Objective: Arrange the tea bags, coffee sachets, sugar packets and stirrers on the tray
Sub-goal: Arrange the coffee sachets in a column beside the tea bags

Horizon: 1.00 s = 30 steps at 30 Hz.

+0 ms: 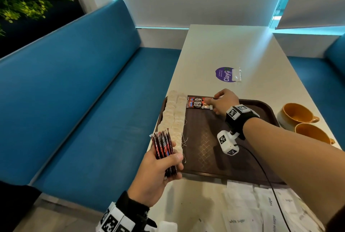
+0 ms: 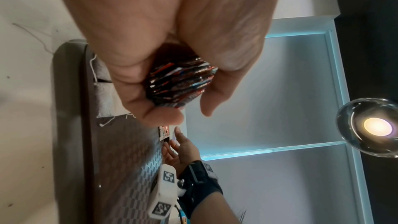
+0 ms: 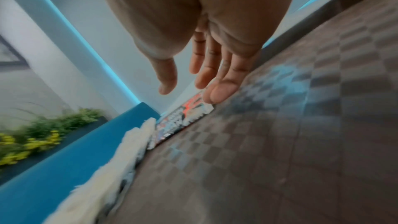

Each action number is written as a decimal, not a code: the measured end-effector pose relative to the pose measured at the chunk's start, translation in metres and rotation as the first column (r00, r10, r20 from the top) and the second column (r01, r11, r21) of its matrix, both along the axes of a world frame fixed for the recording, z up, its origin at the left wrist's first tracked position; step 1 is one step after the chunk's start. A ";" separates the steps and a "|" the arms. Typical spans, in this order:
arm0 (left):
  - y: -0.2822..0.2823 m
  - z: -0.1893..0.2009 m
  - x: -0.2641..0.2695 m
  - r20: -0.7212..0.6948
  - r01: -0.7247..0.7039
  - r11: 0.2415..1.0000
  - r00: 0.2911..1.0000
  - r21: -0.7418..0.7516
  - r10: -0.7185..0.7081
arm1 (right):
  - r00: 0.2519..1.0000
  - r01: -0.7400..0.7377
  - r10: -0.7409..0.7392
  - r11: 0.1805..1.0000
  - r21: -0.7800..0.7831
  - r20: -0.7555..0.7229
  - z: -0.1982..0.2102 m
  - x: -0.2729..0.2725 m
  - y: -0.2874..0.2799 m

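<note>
Left hand (image 1: 156,172): it grips a bundle of coffee sachets (image 1: 164,149), fingers curled round them, above the tray's near left corner.
Right hand (image 1: 225,104): fingers straight, resting on the two placed sachets (image 1: 197,102).
Placed sachets: side by side at the far edge of the brown tray (image 1: 214,153).
Tea bags (image 1: 173,119): two columns along the tray's left side.
Sugar packets (image 1: 248,211): on the table, near the tray's near edge.
Cups (image 1: 298,116): two, right of the tray.

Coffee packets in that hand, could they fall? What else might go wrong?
Maybe. The left hand grips a fanned bundle of coffee sachets by one end, so some might slip out. The tea bags overhang the tray edge and could slide off. The right hand might nudge the two laid sachets crooked.
</note>
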State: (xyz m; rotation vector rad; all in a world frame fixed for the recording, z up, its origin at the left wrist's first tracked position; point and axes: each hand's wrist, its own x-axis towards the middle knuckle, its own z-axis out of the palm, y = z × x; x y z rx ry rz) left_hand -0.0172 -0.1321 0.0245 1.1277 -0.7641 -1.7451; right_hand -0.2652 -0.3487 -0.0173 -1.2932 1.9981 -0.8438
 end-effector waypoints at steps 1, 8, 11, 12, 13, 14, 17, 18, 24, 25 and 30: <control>0.000 0.001 0.000 -0.013 0.003 1.000 1.000 -0.005 -0.003 | 1.000 -0.021 0.021 0.999 -0.033 0.000 0.006 0.001 0.006; 0.012 0.017 -0.009 -0.055 0.009 0.998 0.998 -0.058 -0.012 | 0.935 -0.288 0.319 0.937 -0.197 0.152 0.075 0.025 0.107; 0.021 0.023 -0.013 -0.079 0.025 0.996 0.996 -0.087 -0.032 | 0.873 -0.348 0.406 0.906 -0.240 0.269 0.100 0.032 0.163; 0.026 0.025 -0.014 -0.077 0.031 0.995 0.996 -0.090 -0.038 | 0.857 -0.349 0.417 0.902 -0.255 0.301 0.104 0.032 0.180; 0.030 0.027 -0.015 -0.070 0.040 0.995 0.996 -0.093 -0.047 | 0.847 -0.344 0.422 0.899 -0.272 0.324 0.107 0.032 0.196; 0.035 0.029 -0.016 -0.057 0.054 0.994 0.997 -0.096 -0.060 | 0.840 -0.335 0.423 0.897 -0.288 0.341 0.108 0.032 0.212; 0.049 0.033 -0.019 -0.020 0.084 0.990 0.996 -0.113 -0.087 | 0.833 -0.298 0.395 0.911 -0.286 0.388 0.104 0.029 0.251; 0.054 0.033 -0.021 -0.005 0.086 0.990 0.996 -0.115 -0.087 | 0.829 -0.299 0.393 0.913 -0.278 0.398 0.101 0.029 0.262; 0.079 0.036 -0.032 0.065 0.036 0.997 0.997 -0.071 -0.032 | 0.832 -0.370 0.443 0.892 -0.261 0.335 0.087 0.029 0.311; 0.082 0.036 -0.034 0.069 0.026 0.998 0.997 -0.056 -0.022 | 0.837 -0.368 0.438 0.895 -0.254 0.329 0.085 0.029 0.317; 0.091 0.039 -0.039 0.066 0.034 0.999 0.997 -0.015 -0.033 | 0.834 -0.299 0.367 0.928 -0.223 0.411 0.081 0.030 0.329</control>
